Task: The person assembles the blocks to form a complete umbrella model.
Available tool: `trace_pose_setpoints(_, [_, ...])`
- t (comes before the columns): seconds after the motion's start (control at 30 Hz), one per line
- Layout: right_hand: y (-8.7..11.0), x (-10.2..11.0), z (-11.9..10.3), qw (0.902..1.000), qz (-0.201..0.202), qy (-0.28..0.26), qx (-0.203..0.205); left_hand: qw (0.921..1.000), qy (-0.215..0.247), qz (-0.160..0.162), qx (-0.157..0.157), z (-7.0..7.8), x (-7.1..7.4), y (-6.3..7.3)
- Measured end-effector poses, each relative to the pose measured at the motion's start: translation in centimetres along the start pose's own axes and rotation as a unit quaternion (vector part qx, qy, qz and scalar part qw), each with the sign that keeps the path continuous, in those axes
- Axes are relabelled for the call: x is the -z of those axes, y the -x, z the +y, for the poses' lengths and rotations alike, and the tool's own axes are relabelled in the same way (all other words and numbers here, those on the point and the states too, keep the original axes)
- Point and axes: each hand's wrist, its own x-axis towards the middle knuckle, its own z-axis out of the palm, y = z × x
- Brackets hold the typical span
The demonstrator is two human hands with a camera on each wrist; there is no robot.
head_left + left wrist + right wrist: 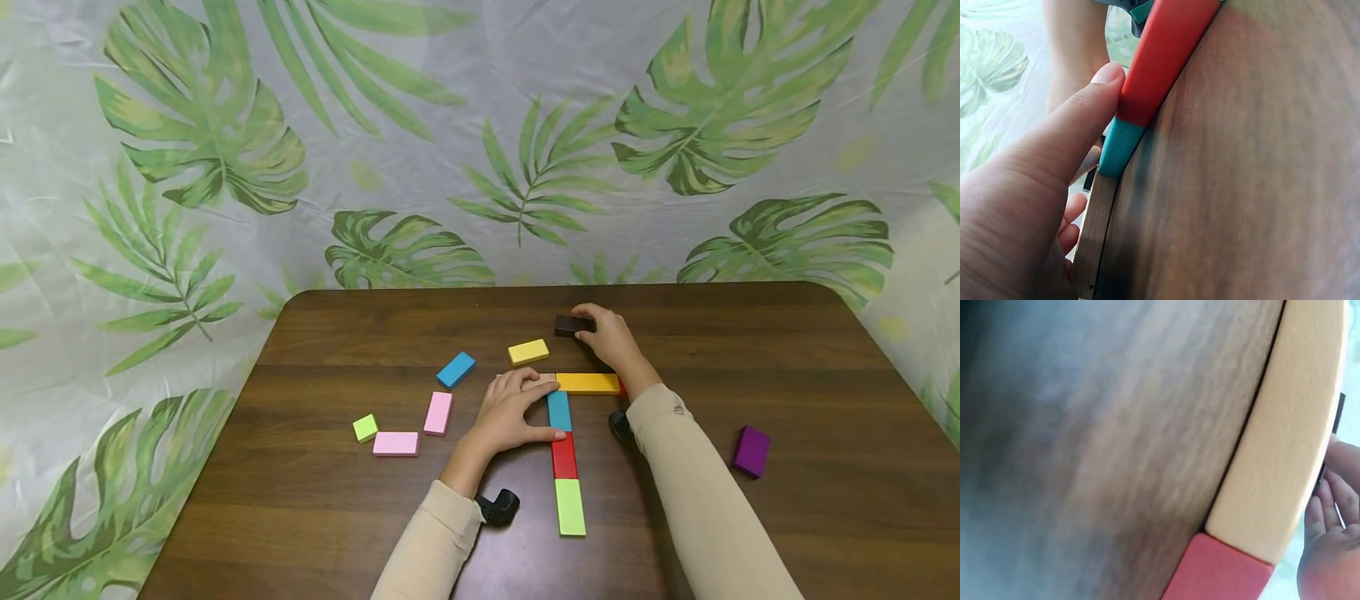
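My right hand (613,343) pinches a dark block (564,326) by its right end, at the back of the table. Spread over the joined blocks is my left hand (501,417). Its fingers rest on a pale wood block (545,379), and the thumb touches near the seam between a blue block (559,410) and a red block (565,458). A lime green block (571,508) ends that column at the front. Right of the pale one lies an orange-yellow block (588,383), with another red block (1225,569) at its far end, partly hidden by the right wrist in the head view.
Loose on the left lie a yellow block (528,352), a blue one (456,369), two pink blocks (438,413) and a small lime green block (365,428). A purple block (752,452) sits on the right. Leaf-printed cloth (525,167) hangs behind the wooden table (300,517).
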Motion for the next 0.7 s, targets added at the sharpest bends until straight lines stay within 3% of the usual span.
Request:
trace_pose_setpoints(0.43, [-0.40,-0.13,-0.28,0.9993,-0.028,0.005,-0.025,0.9999,-0.004,-0.009,0.008,-0.15,-0.11,-0.16])
trace_pose_setpoints(0.7, [-0.18,0.42,0.56,0.9991,-0.017,-0.025,-0.028,0.9998,-0.004,-0.013,0.011,-0.17,-0.11,-0.14])
